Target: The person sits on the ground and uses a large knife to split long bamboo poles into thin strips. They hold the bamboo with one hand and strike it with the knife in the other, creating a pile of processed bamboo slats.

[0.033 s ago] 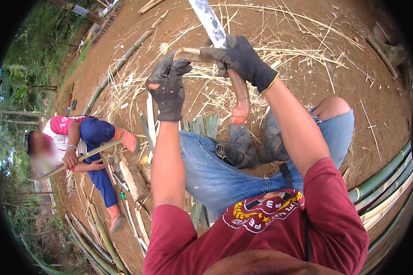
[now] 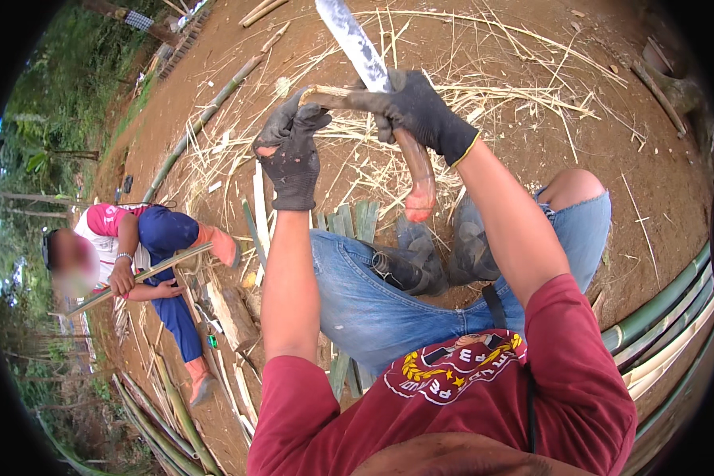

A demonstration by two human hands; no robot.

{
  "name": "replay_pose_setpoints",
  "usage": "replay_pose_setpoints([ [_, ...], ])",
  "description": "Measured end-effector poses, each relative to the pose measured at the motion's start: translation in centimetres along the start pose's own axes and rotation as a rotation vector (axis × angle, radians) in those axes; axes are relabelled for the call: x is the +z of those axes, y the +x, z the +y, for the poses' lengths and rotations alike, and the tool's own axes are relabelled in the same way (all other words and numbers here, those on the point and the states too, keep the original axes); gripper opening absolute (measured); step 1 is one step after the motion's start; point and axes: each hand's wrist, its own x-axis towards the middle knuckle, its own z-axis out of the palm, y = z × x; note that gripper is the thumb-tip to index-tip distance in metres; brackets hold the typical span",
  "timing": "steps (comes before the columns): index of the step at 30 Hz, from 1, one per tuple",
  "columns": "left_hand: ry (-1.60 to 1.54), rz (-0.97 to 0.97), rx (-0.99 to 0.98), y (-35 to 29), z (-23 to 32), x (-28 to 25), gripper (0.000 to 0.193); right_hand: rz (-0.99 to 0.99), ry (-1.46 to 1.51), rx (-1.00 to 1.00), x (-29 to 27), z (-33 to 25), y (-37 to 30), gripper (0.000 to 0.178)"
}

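Note:
In my right hand (image 2: 420, 111), wearing a dark glove, is a machete with a pale, blotched blade (image 2: 355, 46) pointing up and away. Its curved wooden handle (image 2: 416, 170) ends in a reddish tip below my fist. My left hand (image 2: 288, 147), in a worn dark glove with holes showing skin, pinches a short brown stick (image 2: 325, 97) with a pale end. That stick reaches across to my right hand, whose fingers touch its other end. Just how the stick meets the machete is hidden by the gloves.
Pale bamboo shavings (image 2: 516, 97) litter the dirt ground. Green bamboo poles (image 2: 658, 309) lie at my right, others (image 2: 174, 412) at lower left. A co-worker (image 2: 147, 246) sits at left holding a bamboo strip (image 2: 147, 274). A cut log (image 2: 232, 313) lies between us.
The machete has tilted slightly: its blade shifts a little left and its handle end a little right. My left hand stays nearly still.

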Motion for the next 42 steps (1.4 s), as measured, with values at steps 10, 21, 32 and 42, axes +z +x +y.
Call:
replay_pose_setpoints([
  [10,-0.187,0.361,0.188,4.3,-0.3,-4.8,0.015,0.139,-0.037,0.015,-0.3,-1.1,-0.1,0.035],
  [21,0.233,-0.092,0.023,1.1,1.8,2.3,0.028,0.058,-0.059,-0.138,0.2,-1.1,-1.0,0.034],
  [32,0.292,-0.123,0.048,0.3,2.3,2.0,0.027,0.07,-0.351,-0.22,0.4,-4.2,-1.2,0.036],
  [42,0.371,-0.042,-0.057,0.0,2.1,0.7,0.032,0.653,-0.165,-0.229,-6.1,-2.0,0.4,0.029],
])
